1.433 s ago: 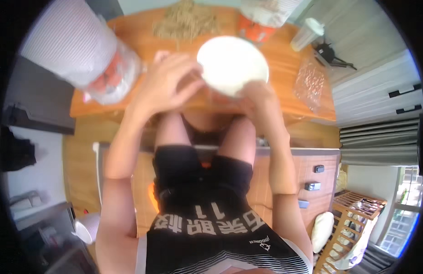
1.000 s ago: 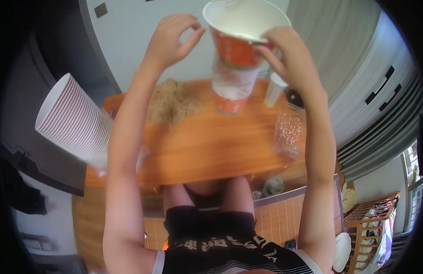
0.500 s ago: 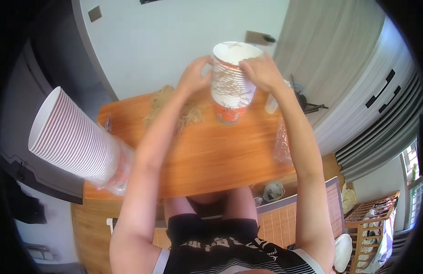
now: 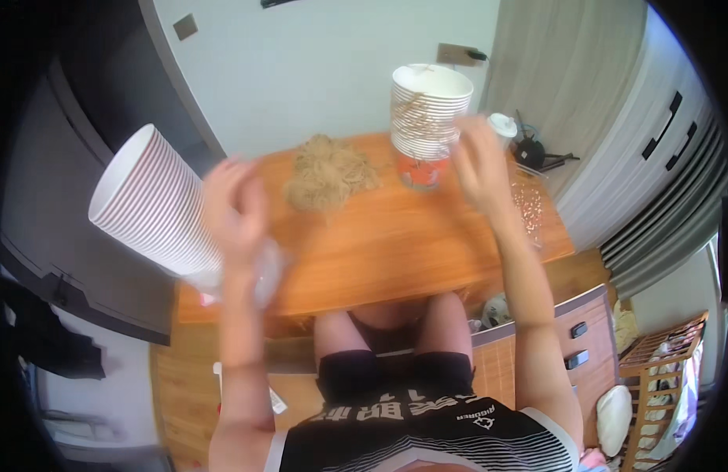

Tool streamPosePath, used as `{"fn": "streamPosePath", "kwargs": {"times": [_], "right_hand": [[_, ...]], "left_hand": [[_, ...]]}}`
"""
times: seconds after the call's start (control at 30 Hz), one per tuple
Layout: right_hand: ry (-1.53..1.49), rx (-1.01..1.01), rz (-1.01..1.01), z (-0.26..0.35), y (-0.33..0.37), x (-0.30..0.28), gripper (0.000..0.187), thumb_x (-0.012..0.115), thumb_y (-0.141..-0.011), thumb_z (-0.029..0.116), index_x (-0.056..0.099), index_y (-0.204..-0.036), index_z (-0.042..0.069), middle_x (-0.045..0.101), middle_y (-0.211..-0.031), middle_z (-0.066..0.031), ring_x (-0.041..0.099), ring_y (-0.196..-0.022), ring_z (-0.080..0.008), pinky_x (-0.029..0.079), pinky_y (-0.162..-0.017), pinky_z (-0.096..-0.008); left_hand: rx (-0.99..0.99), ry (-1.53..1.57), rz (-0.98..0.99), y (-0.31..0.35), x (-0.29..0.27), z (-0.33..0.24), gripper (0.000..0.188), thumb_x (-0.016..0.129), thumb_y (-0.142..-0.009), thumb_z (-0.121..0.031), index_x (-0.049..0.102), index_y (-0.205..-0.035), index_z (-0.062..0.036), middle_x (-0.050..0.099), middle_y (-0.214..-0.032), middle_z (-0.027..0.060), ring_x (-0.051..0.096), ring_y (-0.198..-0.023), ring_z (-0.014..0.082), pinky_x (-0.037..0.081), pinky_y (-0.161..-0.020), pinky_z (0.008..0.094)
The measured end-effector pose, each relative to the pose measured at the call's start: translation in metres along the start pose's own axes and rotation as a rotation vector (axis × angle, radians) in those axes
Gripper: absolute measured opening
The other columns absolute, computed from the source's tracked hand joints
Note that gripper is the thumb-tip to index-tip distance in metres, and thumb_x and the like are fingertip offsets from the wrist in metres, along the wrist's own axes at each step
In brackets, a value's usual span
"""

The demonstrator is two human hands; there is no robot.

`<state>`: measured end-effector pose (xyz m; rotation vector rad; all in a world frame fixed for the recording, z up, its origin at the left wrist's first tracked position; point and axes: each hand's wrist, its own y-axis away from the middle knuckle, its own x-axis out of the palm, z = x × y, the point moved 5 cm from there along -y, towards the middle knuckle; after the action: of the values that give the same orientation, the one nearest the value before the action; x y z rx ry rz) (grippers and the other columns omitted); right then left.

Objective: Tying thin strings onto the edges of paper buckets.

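Observation:
A tall stack of nested white paper buckets leans over the left side of the wooden table, clear plastic wrap about its lower end. My left hand, smeared by motion, is beside that stack with loosely bent fingers and nothing visible in it. At the far right stands a shorter upright stack of paper buckets, with tan strands across its side and an orange-red printed bottom. My right hand is just right of it, fingers apart and holding nothing. Between the stacks lies a tangled heap of tan strands.
The wooden table spans the space before me. On its right side lie a clear plastic bag with speckles and a white-lidded container. A dark object with rods is beyond them. My legs are under the near edge.
Both hands have come off the right bucket stack, which now stands by itself. My left hand has moved left and nearer, to the tall stack; my right has drawn slightly back. The view has shifted.

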<state>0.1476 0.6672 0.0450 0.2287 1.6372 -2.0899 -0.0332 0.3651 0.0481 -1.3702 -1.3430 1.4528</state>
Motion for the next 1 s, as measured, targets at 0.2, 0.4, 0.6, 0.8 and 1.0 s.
{"fn": "streamPosePath", "kwargs": {"times": [0.2,0.4,0.6,0.8,1.0], "right_hand": [[-0.270,-0.041,0.189,0.073,0.155,0.032,0.013,0.066,-0.085,0.012,0.069,-0.097,0.006,0.068,-0.094,-0.0110,0.063,-0.096,-0.0349,0.047,-0.090,-0.0472],[-0.148,0.300,0.226,0.003,0.235,0.084,0.008,0.067,-0.087,0.010,0.071,-0.092,0.006,0.069,-0.093,-0.0108,0.064,-0.091,-0.0327,0.050,-0.083,-0.0421],[-0.169,0.307,0.256,0.002,0.239,0.083,0.011,0.066,-0.088,0.016,0.069,-0.086,0.006,0.069,-0.090,-0.0094,0.064,-0.090,-0.0314,0.052,-0.082,-0.0422],[-0.178,0.309,0.276,0.001,0.246,0.080,0.012,0.066,-0.089,0.018,0.071,-0.087,0.007,0.070,-0.090,-0.0093,0.065,-0.091,-0.0312,0.052,-0.083,-0.0425],[-0.237,0.303,0.276,0.001,0.249,0.072,0.012,0.066,-0.088,0.018,0.070,-0.087,0.007,0.069,-0.089,-0.0088,0.064,-0.092,-0.0306,0.052,-0.083,-0.0422]], "left_hand": [[0.041,-0.780,0.296,-0.042,-0.166,0.018,0.030,0.062,-0.097,-0.017,0.064,-0.125,-0.0035,0.066,-0.125,0.0137,0.059,-0.117,0.0323,0.043,-0.102,0.0419],[0.112,-0.826,0.472,-0.098,-0.173,0.048,0.029,0.057,-0.100,-0.019,0.063,-0.124,-0.0035,0.061,-0.130,0.0170,0.055,-0.125,0.0313,0.044,-0.103,0.0427],[-0.227,-0.572,0.862,-0.134,-0.171,0.049,0.021,0.056,-0.099,-0.014,0.065,-0.107,0.0035,0.067,-0.085,0.0206,0.064,-0.074,0.0267,0.049,-0.074,0.0347],[-0.204,-0.650,0.988,-0.141,-0.148,0.045,0.018,0.059,-0.073,-0.002,0.060,-0.089,0.0055,0.049,-0.067,0.0208,0.046,-0.057,0.0243,0.044,-0.060,0.0386],[-0.110,-0.692,0.820,-0.137,-0.149,0.049,0.021,0.060,-0.078,-0.005,0.067,-0.096,0.0015,0.060,-0.072,0.0223,0.060,-0.063,0.0334,0.049,-0.065,0.0392]]}}
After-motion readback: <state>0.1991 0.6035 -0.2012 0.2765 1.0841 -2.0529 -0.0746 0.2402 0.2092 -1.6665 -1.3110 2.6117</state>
